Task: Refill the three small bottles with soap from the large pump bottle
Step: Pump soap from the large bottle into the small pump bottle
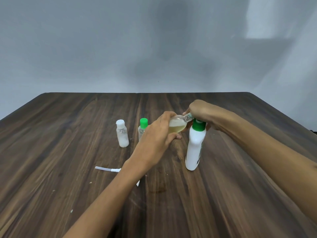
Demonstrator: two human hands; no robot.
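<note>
Nearest the camera, the two forearms reach in over the wooden bench point(72, 143), and just past the left wrist a white pump tube point(107, 169) lies loose on the wood at about eight o'clock from the hands. The left hand point(157, 134) grips a small clear bottle point(178, 125) tipped on its side, part full of yellowish soap, its neck pointing to three o'clock. The right hand point(201, 112) has its fingers point(187, 112) curled at that neck; they seem to pinch a cap there, though blur hides whether it is going on or coming off. Directly below stands the large white bottle point(195, 146), upright, green collar on top, pump removed.

At nine o'clock from the hands stand a green-capped small bottle point(143, 127), partly behind the left hand, and beyond it a white-capped small bottle point(122, 133), both upright and closed.

Judging by this, one small bottle is being handled at its cap after or before filling. Next it wants holding upright so nothing spills, cap turned snug, then setting beside the others.
</note>
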